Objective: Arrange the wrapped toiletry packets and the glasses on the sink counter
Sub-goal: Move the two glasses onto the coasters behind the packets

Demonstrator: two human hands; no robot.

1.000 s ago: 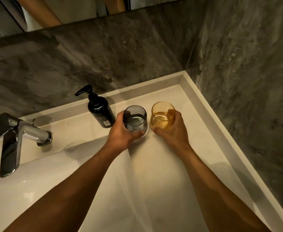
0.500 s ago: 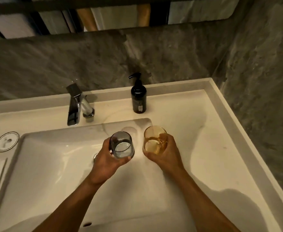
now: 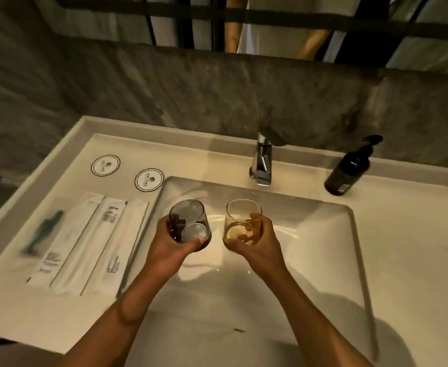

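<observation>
Gripping a grey glass point(image 3: 188, 223) in the left hand point(image 3: 168, 254) and an amber glass point(image 3: 241, 225) in the right hand point(image 3: 257, 247), both above the basin point(image 3: 310, 234); wrapped packets point(image 3: 90, 242) lie on the tabletop point(image 3: 416, 247) left

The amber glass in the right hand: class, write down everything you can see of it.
The amber glass is a stemless tumbler of clear, yellow-tinted glass with a round open rim and a thick base. It looks empty. The right hand grips its lower body, fingers showing through the wall. It is held mouth-up, tilted slightly, over the sink basin, beside the grey glass without touching it.
</observation>
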